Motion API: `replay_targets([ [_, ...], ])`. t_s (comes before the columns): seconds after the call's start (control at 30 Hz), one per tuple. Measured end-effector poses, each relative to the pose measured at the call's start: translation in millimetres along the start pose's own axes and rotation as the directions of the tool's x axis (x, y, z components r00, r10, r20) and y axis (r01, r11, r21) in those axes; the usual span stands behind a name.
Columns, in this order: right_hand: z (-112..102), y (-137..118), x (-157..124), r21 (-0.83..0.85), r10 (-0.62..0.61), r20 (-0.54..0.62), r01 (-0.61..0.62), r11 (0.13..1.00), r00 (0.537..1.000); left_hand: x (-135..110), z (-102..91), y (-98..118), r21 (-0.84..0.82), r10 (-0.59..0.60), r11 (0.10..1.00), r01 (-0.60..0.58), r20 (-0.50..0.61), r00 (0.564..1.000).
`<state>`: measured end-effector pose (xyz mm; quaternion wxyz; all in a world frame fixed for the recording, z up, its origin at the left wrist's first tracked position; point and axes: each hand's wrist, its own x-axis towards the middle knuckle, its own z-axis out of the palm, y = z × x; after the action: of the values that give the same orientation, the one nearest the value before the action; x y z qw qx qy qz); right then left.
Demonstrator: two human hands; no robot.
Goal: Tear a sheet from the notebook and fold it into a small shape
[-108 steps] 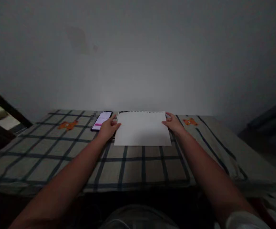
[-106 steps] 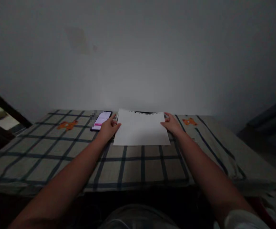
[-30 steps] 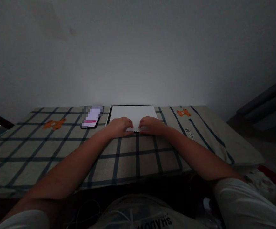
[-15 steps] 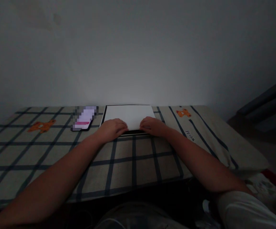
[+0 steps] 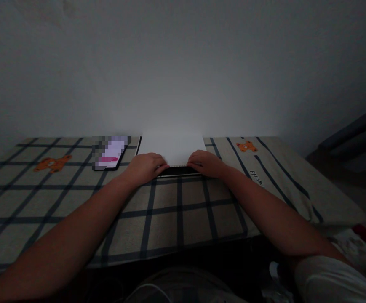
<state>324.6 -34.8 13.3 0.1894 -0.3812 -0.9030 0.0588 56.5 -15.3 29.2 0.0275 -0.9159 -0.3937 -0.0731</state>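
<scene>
A white sheet, which looks like paper, lies over a flat dark board with a pale rim on the table. My left hand is closed at the sheet's near left corner, thumb and fingers pinched together. At the near right corner, my right hand pinches the same sheet in a similar way. Between the two hands a strip of the dark board shows below the sheet's near edge. Fingers cover both near corners, and the sheet hides most of the board.
A phone with a lit screen lies left of the board. The checked tablecloth has orange bear prints and reaches the pale wall behind. Dark folded cloth is at the far right, with a crumpled pale heap at lower right.
The sheet's near edge has shifted slightly away from me, so a wider dark strip shows. Both hands keep their pinch at its corners. The whole view has shifted a little.
</scene>
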Motion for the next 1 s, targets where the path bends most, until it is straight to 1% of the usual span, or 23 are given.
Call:
replay_targets([
  [0.13, -1.3, -1.3, -0.5, 0.002, 0.016, 0.002, -0.016, 1.0, 1.0, -0.5, 2.8, -1.6, -0.048, -0.006, 0.999, 0.006, -0.015, 1.0],
  [0.23, -1.8, -1.5, -1.4, 0.03, 0.033, -0.005, -0.033, 0.999, 0.999, -1.0, 4.6, -2.3, -0.094, -0.017, 0.996, 0.012, -0.057, 0.998],
  [0.33, -0.9, 0.5, -1.7, 0.051, 0.049, -0.015, -0.048, 0.998, 0.999, -1.7, 2.3, -0.9, -0.064, -0.04, 0.997, 0.035, -0.078, 0.996],
  [0.47, -0.2, 3.0, 0.1, 0.047, 0.055, 0.004, -0.056, 0.997, 0.998, -2.1, -2.6, 2.2, -0.003, -0.09, 0.996, 0.089, -0.037, 0.995],
  [0.63, -2.5, 3.3, 1.1, 0.02, 0.061, 0.016, -0.061, 0.998, 0.998, -1.0, -4.3, 5.1, 0.015, -0.161, 0.987, 0.161, 0.016, 0.987],
  [0.77, -3.7, 3.3, 0.6, 0.054, 0.072, 0.009, -0.072, 0.996, 0.997, -0.7, -4.8, 7.8, 0.025, -0.175, 0.984, 0.174, 0.017, 0.984],
  [0.87, -2.0, 4.2, 1.4, 0.033, 0.093, 0.009, -0.093, 0.995, 0.996, -0.8, -4.3, 8.4, 0.04, -0.184, 0.982, 0.184, 0.006, 0.983],
  [0.93, 0.3, 5.3, 2.2, 0.028, 0.115, 0.001, -0.115, 0.993, 0.993, -1.0, -3.9, 8.8, 0.06, -0.16, 0.985, 0.162, -0.031, 0.987],
  [1.0, 3.0, 6.7, 2.9, 0.044, 0.142, -0.002, -0.142, 0.989, 0.99, -1.6, -3.8, 11.7, 0.09, -0.075, 0.992, 0.085, -0.101, 0.992],
])
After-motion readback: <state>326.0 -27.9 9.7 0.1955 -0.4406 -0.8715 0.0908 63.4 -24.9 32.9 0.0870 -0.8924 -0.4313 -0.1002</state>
